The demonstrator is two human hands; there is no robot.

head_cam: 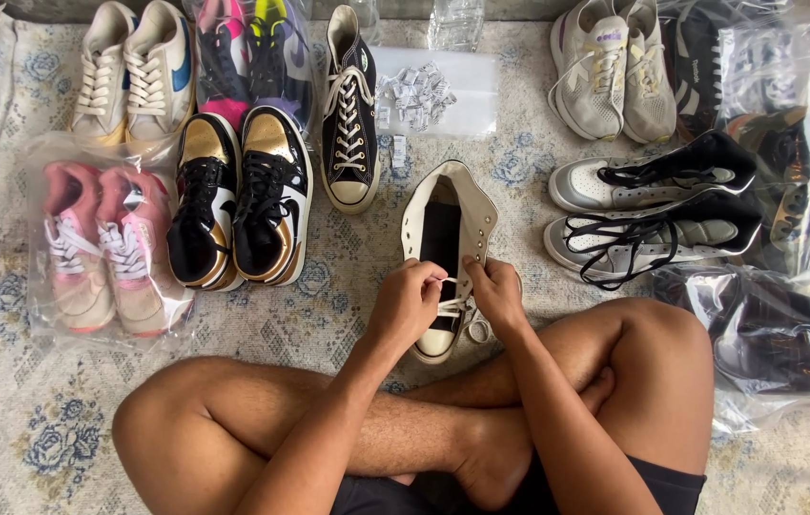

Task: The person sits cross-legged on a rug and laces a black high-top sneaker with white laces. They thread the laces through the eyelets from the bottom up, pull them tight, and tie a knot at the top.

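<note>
Right now your left hand (408,303) and right hand (497,291) meet over the cream canvas high-top sneaker (445,250) that lies on the patterned carpet (33,420) just ahead of your crossed legs, toe towards you at 6 o'clock and open collar pointing to 12 o'clock. Your left fingers (429,274) are curled nearly closed, pinching a white lace (450,305) at the eyelets on the sneaker's 9 o'clock edge. Your right fingers (477,268) are bent shut as well, gripping the lace at the 3 o'clock edge. Between your two hands the lace crosses the lower tongue, so the sneaker's toe half sits under and between your fingers while the dark insole stays open above them.

At 12 o'clock from the sneaker lies a clear bag of small white packets (417,93). At 11 o'clock stands a black canvas high-top with white laces (348,110), and further round at 10 o'clock a pair of black, gold and white leather sneakers (241,202). At 9 o'clock, well apart, a pair of pink sneakers in a clear plastic bag (104,246) rests on the carpet. At 2 o'clock lie two grey and black high-tops with loose black laces (653,205).
</note>
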